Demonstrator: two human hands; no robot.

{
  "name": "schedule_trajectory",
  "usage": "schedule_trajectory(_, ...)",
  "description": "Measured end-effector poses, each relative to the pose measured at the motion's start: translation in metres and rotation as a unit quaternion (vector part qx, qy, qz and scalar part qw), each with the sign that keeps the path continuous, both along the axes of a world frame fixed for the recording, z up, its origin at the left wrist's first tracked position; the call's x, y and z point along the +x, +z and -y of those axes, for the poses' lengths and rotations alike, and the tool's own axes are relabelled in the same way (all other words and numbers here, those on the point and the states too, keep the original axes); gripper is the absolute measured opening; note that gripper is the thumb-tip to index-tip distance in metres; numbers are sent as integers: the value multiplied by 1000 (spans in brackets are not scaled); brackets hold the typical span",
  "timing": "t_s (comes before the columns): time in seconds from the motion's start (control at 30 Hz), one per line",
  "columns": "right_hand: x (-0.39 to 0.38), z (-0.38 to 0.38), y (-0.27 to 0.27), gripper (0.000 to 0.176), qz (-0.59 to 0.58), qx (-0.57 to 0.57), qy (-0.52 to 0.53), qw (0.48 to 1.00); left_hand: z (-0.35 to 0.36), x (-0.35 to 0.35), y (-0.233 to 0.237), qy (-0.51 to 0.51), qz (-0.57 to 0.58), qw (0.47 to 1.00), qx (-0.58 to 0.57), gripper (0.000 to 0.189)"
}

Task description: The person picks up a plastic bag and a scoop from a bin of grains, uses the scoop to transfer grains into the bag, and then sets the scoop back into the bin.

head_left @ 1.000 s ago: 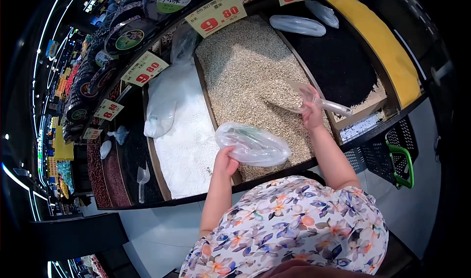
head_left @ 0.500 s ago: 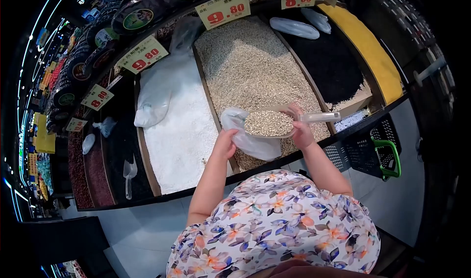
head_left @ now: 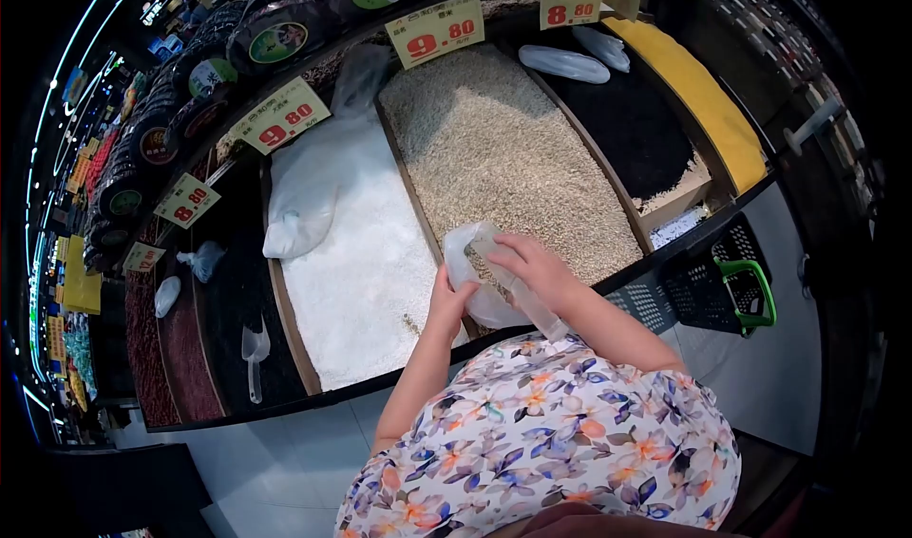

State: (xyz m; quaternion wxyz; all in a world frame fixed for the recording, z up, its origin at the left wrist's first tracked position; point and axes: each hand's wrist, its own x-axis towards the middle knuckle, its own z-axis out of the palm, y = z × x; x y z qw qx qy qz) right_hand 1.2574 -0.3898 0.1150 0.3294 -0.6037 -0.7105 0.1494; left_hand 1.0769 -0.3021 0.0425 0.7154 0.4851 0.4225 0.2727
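My left hand (head_left: 446,301) grips the mouth of a clear plastic bag (head_left: 465,263) held over the front edge of a bin of pale brown grain (head_left: 503,149). My right hand (head_left: 532,267) holds a clear plastic scoop (head_left: 518,296), tipped down with its front end inside the bag and its handle pointing back toward my body. Some grain shows inside the bag. Both hands are close together, just above the bin's front rim.
A bin of white rice (head_left: 351,253) with a clear bag on it lies to the left, a black grain bin (head_left: 627,130) to the right. Yellow price tags (head_left: 435,30) stand behind. Another scoop (head_left: 253,353) rests in a dark bin. A black basket with a green handle (head_left: 741,291) hangs at right.
My right hand lifted the scoop out of the grain, carried it full to the bag, and now tilts it into the bag's mouth. The bag has been drawn closer to me.
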Motion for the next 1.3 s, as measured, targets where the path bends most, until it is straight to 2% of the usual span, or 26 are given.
schedule_trajectory(0.03,-2,1,2,61,74,33,41,996,1,-2,0,-4,3,1000,1,54)
schedule_trajectory(0.17,-4,6,9,61,65,45,41,996,2,-6,6,14,41,999,-6,56)
schedule_trajectory(0.23,0,14,12,64,-94,-21,-8,995,1,-9,6,11,45,999,-11,56)
schedule_trajectory(0.27,8,16,9,64,-90,-20,-10,996,0,-11,3,13,36,999,-8,55)
schedule_trajectory(0.33,29,21,-3,69,-109,102,-28,988,-2,-13,4,13,30,999,-5,55)
schedule_trajectory(0.37,34,26,-6,69,-105,102,-30,989,-2,-15,6,15,17,1000,-15,57)
schedule_trajectory(0.4,38,31,-8,70,-244,74,-73,964,-2,-15,9,17,5,1000,-25,59)
schedule_trajectory(0.43,43,35,-11,71,-378,45,-115,918,-3,-16,11,16,7,1000,-26,59)
schedule_trajectory(0.47,48,38,-14,71,-375,44,-117,918,-2,-16,12,16,-7,1000,-15,60)
schedule_trajectory(0.53,59,40,-24,70,-486,70,-252,834,-3,-16,12,17,-20,1000,-4,62)
schedule_trajectory(0.57,63,41,-29,70,-485,70,-253,834,-3,-17,11,23,-11,999,27,65)
schedule_trajectory(0.63,72,40,-41,67,-514,87,-344,781,-4,-15,18,30,-3,998,58,68)
schedule_trajectory(0.7,79,33,-59,66,-518,91,-339,780,-4,-14,33,23,-68,987,144,74)
schedule_trajectory(0.87,69,-25,-77,64,-542,96,-340,763,-15,-5,39,12,-162,962,218,79)
schedule_trajectory(0.93,70,-52,-89,63,-527,96,-334,775,-17,1,38,8,-194,952,238,81)
schedule_trajectory(1.0,74,-73,-97,63,-512,97,-325,789,-18,8,37,-5,-286,889,358,81)
schedule_trajectory(1.1,80,-87,-100,63,-531,78,-310,785,-14,15,46,-14,-334,870,362,73)
schedule_trajectory(1.13,82,-88,-101,62,-553,71,-315,768,-14,16,49,-10,-339,871,356,73)
schedule_trajectory(1.2,84,-87,-101,61,-577,56,-318,750,-15,13,54,-31,-343,896,281,71)
schedule_trajectory(1.27,88,-86,-98,59,-667,80,-301,677,-13,9,59,-23,-331,910,248,70)
schedule_trajectory(1.3,89,-85,-95,59,-669,75,-301,676,-12,9,60,-18,-315,924,219,70)
